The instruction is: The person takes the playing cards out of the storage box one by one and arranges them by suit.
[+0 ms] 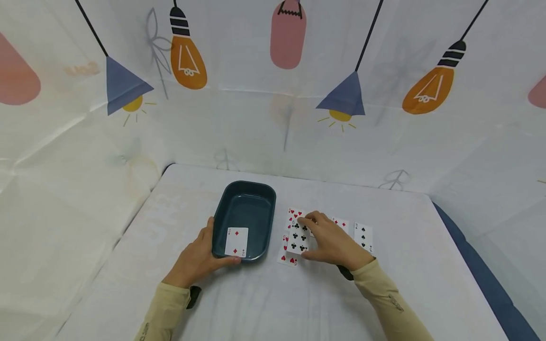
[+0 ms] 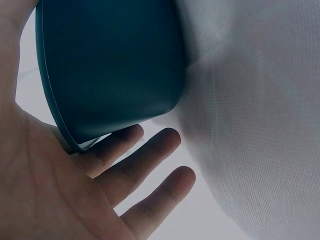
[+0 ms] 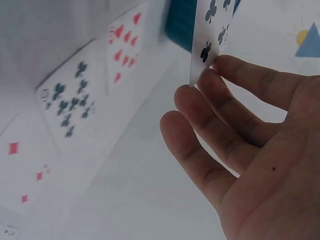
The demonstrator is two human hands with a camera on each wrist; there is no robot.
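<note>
My left hand (image 1: 194, 258) holds the near left corner of a dark teal tray (image 1: 252, 208), thumb along the near end, fingers along the left side. In the left wrist view its fingertips lie beside the tray's wall (image 2: 115, 65). A two of diamonds (image 1: 236, 242) lies face up inside the tray, at the near end. Right of the tray, my right hand (image 1: 330, 242) pinches a six of clubs (image 1: 297, 240) by its edges; the right wrist view has that card (image 3: 204, 40) tilted up off the table. Heart cards (image 1: 285, 255) lie partly beneath it.
More face-up cards lie to the right, partly behind the right hand: a diamond card (image 1: 341, 223) and a three of spades (image 1: 363, 237). The right wrist view also has a club card (image 3: 72, 97). A white cloth (image 1: 264, 303) covers the table; a printed curtain (image 1: 239, 128) hangs behind.
</note>
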